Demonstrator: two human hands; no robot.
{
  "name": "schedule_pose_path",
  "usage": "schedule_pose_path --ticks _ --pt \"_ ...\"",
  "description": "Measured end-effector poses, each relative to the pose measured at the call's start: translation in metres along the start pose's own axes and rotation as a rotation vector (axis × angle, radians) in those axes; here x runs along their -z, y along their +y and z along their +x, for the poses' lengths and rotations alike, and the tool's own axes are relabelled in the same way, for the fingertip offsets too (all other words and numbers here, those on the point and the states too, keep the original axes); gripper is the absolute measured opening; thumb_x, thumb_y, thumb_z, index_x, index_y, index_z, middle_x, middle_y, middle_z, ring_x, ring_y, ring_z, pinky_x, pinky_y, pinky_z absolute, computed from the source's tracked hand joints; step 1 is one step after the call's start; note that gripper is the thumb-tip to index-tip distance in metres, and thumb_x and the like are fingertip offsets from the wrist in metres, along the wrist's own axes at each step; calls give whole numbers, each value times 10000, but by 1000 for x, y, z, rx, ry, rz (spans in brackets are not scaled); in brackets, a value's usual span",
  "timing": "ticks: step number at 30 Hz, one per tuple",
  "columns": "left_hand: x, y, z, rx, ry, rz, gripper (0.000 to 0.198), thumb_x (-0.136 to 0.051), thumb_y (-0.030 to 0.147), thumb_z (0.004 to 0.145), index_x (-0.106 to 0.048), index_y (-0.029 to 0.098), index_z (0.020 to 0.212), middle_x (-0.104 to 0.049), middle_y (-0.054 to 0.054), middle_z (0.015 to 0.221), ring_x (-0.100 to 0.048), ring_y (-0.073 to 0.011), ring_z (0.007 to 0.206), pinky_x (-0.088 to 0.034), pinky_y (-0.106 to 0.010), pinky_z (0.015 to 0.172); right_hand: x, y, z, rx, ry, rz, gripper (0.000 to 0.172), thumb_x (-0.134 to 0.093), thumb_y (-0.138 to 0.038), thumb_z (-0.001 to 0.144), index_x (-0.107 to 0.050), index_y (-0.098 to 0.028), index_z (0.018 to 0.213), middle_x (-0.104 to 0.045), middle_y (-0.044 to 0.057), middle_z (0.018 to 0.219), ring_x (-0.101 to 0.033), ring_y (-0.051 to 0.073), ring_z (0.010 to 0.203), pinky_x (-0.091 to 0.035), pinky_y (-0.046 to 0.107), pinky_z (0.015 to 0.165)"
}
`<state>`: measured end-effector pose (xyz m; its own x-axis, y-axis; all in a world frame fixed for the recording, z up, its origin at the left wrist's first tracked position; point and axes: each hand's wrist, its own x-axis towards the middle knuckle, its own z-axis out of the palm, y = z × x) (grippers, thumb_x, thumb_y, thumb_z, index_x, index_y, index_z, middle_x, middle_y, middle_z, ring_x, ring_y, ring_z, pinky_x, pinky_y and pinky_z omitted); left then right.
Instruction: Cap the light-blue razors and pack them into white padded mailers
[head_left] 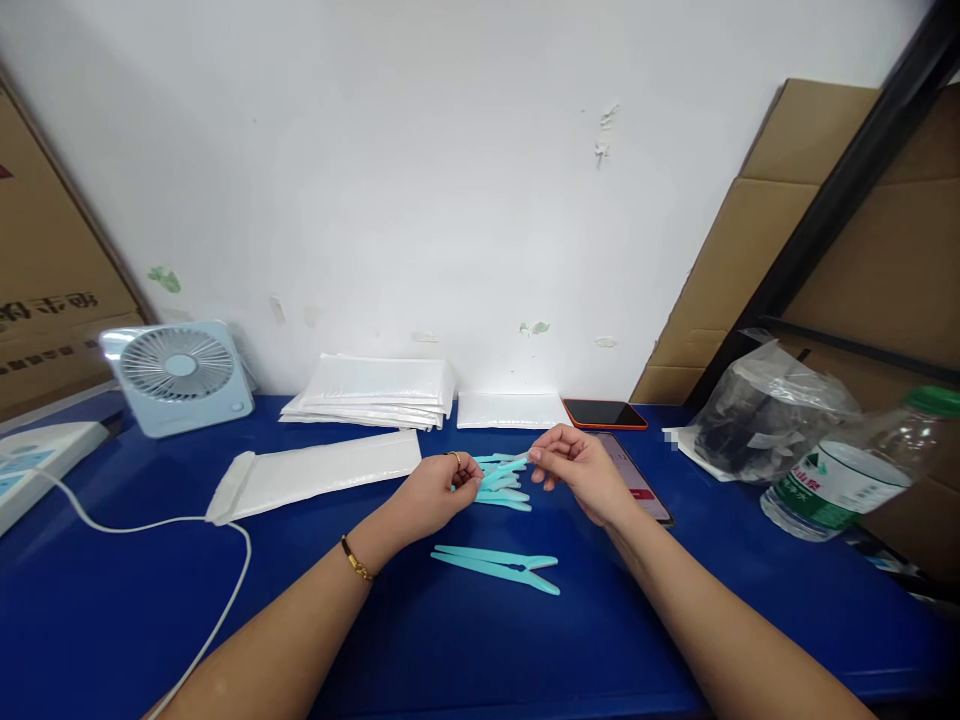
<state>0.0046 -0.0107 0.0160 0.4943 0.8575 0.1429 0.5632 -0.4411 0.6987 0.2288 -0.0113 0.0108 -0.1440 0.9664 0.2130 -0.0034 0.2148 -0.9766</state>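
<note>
Left hand (439,491), right hand (581,472): grips pinched on opposite ends of turquoise clip (504,472), above clip pile (508,497); loose clip (487,568) on worktop (555,660).

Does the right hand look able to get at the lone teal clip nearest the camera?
Probably yes: only blue tabletop shows between the right hand and the forked end of that teal clip. The hand seems to pinch another clip, though, and may have to release it first.

Passage is afforded over the front of the blue table (465,660), nearside of the lone turquoise clip (499,571); the rear is bounded by stacked white packets (382,380), the right obstructed by a bottle (832,485), the left crossed by a white cable (249,550).
</note>
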Motion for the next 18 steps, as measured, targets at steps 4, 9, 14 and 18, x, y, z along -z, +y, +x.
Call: schedule_pose_path --ticks 4,9,14,18 --pt "-1 1 0 -21 1 19 227 -390 354 816 -541 190 770 -515 28 653 -422 -101 570 -318 -213 523 -3 2 0 -37 -49 -1 236 -673 -363 693 -572 -158 752 -618 5 564 -571 113 501 -433 204 446" --pt "0 -1 0 -8 -1 19 222 -393 356 814 -534 189 779 -519 25 666 -428 -102 578 -325 -216 534 5 2 2 10 51 -36 242 -661 -374 703 -578 -154 762 -616 13 550 -539 100 469 -417 196 429" --pt "0 -1 0 -4 5 22 235 -386 362 812 -537 185 779 -520 20 668 -440 -107 589 -328 -222 538 5 -1 1 -2 25 -55 243 -649 -382 714 -574 -156 760 -614 14 547 -518 93 452 -417 202 435" --pt "0 0 0 -5 4 28 239 -383 364 815 -540 187 780 -523 20 664 -438 -109 586 -327 -226 537 4 -3 0 8 45 -36 233 -654 -375 712 -576 -160 754 -614 13 553 -533 104 472 -414 206 438"
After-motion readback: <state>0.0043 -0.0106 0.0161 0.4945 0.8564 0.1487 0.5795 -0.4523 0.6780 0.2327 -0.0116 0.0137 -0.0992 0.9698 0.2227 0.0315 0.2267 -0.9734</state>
